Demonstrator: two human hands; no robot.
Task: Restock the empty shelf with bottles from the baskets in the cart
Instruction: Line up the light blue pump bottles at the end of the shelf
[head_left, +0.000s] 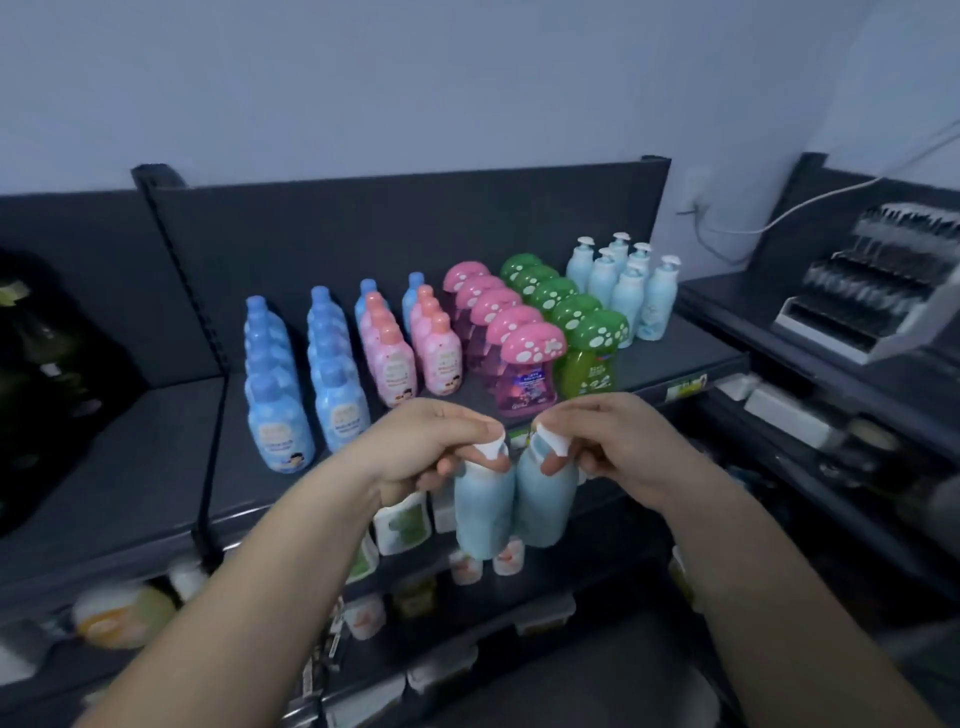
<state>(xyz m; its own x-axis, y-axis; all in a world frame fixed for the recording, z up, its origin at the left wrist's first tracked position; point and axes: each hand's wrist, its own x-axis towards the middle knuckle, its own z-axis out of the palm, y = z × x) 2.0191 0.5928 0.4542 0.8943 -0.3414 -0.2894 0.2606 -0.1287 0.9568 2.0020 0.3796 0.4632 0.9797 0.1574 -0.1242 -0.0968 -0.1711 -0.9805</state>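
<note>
Reaching forward side by side, the left hand (436, 447) grips one pale blue pump bottle (483, 512) by its neck; the right hand (618, 447) grips another (545, 501); both bottles hang touching before the shelf (171, 452) edge.

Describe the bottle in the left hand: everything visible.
The bottle is pale blue, plastic by its look, with a rounded body and a white pump top. The left hand grips it by the neck, fingers curled round the pump, so it hangs about upright in front of the shelf edge. Its side seems to touch the matching bottle in the right hand. No label shows.
</note>
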